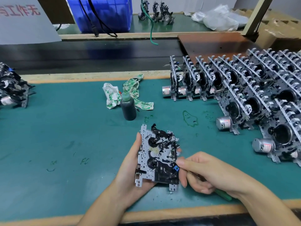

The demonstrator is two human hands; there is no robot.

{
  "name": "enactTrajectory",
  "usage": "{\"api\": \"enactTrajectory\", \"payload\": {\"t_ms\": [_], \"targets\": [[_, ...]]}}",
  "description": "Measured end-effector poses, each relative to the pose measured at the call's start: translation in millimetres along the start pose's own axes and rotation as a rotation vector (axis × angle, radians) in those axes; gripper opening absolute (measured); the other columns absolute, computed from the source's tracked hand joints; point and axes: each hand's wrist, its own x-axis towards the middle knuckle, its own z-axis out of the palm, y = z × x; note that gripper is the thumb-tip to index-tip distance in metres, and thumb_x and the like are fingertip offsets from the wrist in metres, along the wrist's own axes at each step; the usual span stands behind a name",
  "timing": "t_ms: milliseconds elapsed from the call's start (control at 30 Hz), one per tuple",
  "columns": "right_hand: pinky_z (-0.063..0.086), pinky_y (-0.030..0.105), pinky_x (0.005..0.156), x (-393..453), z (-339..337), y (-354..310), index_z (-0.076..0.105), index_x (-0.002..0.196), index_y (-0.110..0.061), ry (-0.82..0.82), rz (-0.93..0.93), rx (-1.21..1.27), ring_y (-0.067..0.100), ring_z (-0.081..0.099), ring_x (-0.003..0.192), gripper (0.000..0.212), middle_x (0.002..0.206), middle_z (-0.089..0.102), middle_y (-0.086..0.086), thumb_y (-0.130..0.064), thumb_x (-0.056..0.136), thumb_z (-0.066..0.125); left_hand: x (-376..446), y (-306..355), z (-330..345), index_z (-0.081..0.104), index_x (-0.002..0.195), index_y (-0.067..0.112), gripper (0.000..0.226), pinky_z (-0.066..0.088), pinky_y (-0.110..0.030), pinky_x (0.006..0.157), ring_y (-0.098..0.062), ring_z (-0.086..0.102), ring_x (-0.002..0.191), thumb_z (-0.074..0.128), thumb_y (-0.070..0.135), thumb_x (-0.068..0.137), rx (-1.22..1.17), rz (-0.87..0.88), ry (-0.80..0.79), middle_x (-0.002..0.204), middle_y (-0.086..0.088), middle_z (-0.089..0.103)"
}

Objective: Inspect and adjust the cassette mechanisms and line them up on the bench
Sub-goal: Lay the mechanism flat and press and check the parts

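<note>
Two hands pinching one mechanism, bottle and rags beyond.

Teal bench mat; blue bin; green-blotched white rag

A green mat covers the bench, with a pale wooden strip along its far edge and another along the near edge. Beyond the far edge runs a dark belt. A brown board lies at the bench's far right corner. Past the belt stands a second green bench carrying a blue bin and clear plastic bags. A grey sign with red characters hangs at far left. A cream post rises at right.
</note>
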Motion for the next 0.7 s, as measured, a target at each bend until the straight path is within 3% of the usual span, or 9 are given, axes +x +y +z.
{"api": "enactTrajectory", "payload": {"t_ms": [200,400,533,633,700], "targets": [[0.027,0.016,0.038,0.2,3.0,0.1,0.054,0.05,-0.017,0.104,0.033,-0.156,0.01,0.029,0.032,0.055,0.033,0.042,-0.003,-0.034,0.099,0.036,2.0,0.0,0.6,0.065,0.121,0.01,0.071,0.052,-0.039,0.091,-0.031,0.058,0.118,0.033,0.064,0.087,0.014,0.0,-0.005,0.129,-0.02,0.059],[0.032,0.015,0.034,3.8,-2.1,-3.9,0.053,0.051,-0.012,-0.055,0.075,-0.086,0.005,0.038,0.028,0.058,0.037,0.051,-0.002,-0.036,0.099,0.032,0.4,0.0,2.6,0.066,0.119,0.01,0.069,0.051,-0.04,0.095,-0.032,0.059,0.116,0.038,0.063,0.085,0.008,0.007,0.018,0.127,-0.021,0.06],[0.025,0.015,0.033,4.5,-3.3,-1.5,0.052,0.047,-0.015,-0.035,0.067,-0.12,0.005,0.031,0.025,0.06,0.033,0.046,-0.002,-0.038,0.099,0.033,0.4,0.7,3.2,0.068,0.116,0.011,0.066,0.054,-0.038,0.09,-0.03,0.061,0.114,0.039,0.061,0.085,0.01,0.01,0.029,0.124,-0.019,0.062],[0.03,0.017,0.04,4.3,-1.8,-1.3,0.047,0.039,-0.022,0.032,0.059,-0.231,0.007,0.026,0.025,0.065,0.028,0.038,-0.004,-0.044,0.098,0.034,0.5,0.5,4.3,0.069,0.115,0.011,0.065,0.054,-0.038,0.089,-0.03,0.061,0.113,0.039,0.061,0.084,0.007,0.014,0.033,0.123,-0.019,0.063],[0.037,0.026,0.054,5.4,-2.4,-2.7,0.044,0.037,-0.022,0.052,0.051,-0.279,0.01,0.025,0.027,0.066,0.026,0.035,-0.004,-0.045,0.098,0.033,0.4,0.5,5.2,0.07,0.113,0.011,0.065,0.055,-0.037,0.086,-0.03,0.063,0.111,0.038,0.061,0.085,-0.002,0.018,0.037,0.122,-0.019,0.063]]}}
